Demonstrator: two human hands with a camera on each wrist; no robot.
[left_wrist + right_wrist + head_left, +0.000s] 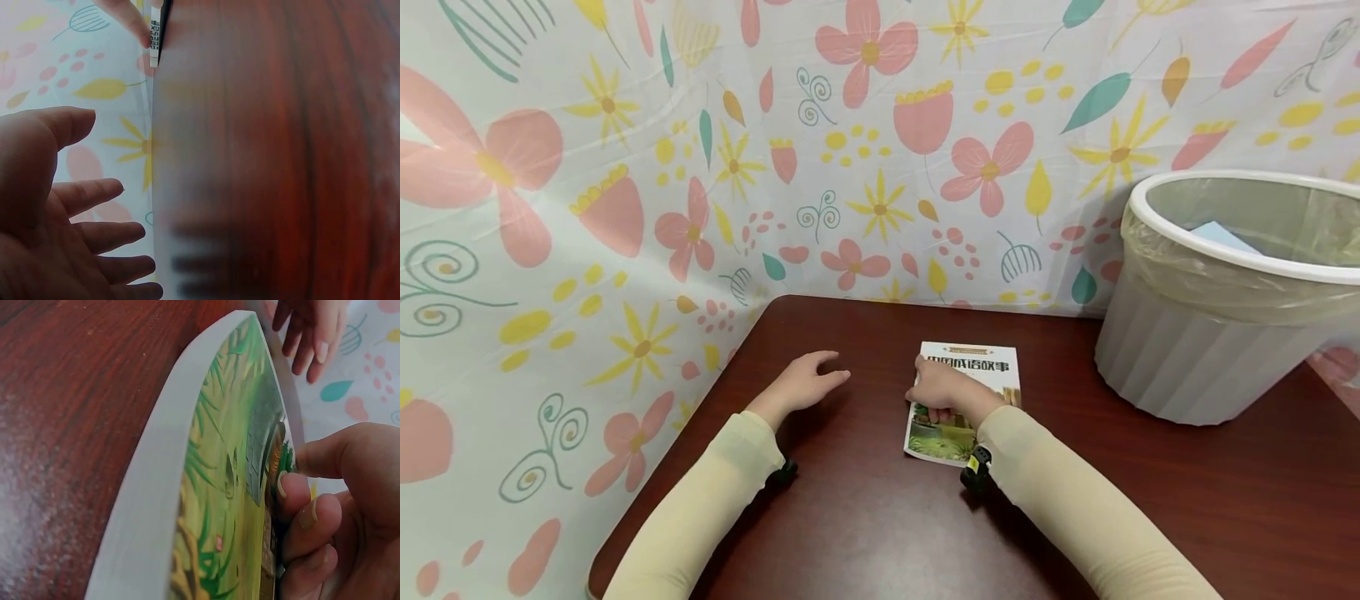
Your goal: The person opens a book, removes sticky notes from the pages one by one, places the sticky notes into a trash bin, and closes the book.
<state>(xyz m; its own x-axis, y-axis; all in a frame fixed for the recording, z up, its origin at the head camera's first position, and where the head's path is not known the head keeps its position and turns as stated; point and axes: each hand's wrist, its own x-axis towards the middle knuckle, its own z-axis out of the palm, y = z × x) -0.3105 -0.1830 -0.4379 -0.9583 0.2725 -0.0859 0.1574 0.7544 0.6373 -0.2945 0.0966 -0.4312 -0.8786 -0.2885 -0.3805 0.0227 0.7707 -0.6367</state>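
A paperback book [943, 443] with a white top, Chinese title and green garden picture lies on the dark red-brown table. My right hand [946, 388] is over its left half. In the right wrist view, the thumb [322, 454] reaches the book's edge, while curled fingers [312, 519] rest against the cover; what lies under the edge is hidden. My left hand [805, 383] is held apart from the book, to its left, with fingers spread and nothing in them. In the left wrist view, the book's narrow spine [154, 37] shows beside a right-hand finger.
A grey ribbed waste bin [1187, 358] with a white rim and clear liner stands on the table at the right. A light blue item [1225, 237] shows inside it. Flower-patterned cloth [880, 167] hangs behind and left of the table [865, 517].
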